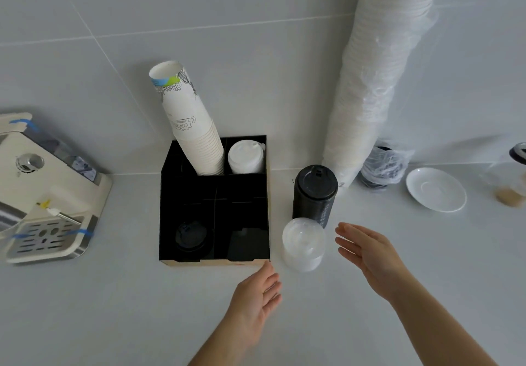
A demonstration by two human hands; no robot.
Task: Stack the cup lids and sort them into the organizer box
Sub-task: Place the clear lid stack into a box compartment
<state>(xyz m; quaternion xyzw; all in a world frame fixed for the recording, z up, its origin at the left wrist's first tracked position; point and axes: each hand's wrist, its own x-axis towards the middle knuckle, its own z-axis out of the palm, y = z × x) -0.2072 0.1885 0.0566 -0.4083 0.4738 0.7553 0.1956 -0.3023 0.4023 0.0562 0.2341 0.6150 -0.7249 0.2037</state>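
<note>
A black organizer box [170, 223] stands on the white counter. Its back left compartment holds a tall stack of paper cups [190, 126]. White lids [245, 157] fill the back right compartment, and black lids [190, 236] lie in the front left one. Just right of the box stand a stack of clear lids [303, 244] and, behind it, a taller stack of black lids [314, 192]. My left hand [256, 294] hovers open below the clear stack, near the box's front right corner. My right hand [367, 249] is open, palm toward the clear stack, a little apart from it.
A coffee machine [42, 192] sits at the left. A long sleeve of white cups [378, 75] in plastic leans against the wall at the right, with a bagged dark bundle [384, 166] at its foot. A white saucer [435, 189] and a glass jar [509, 186] stand farther right.
</note>
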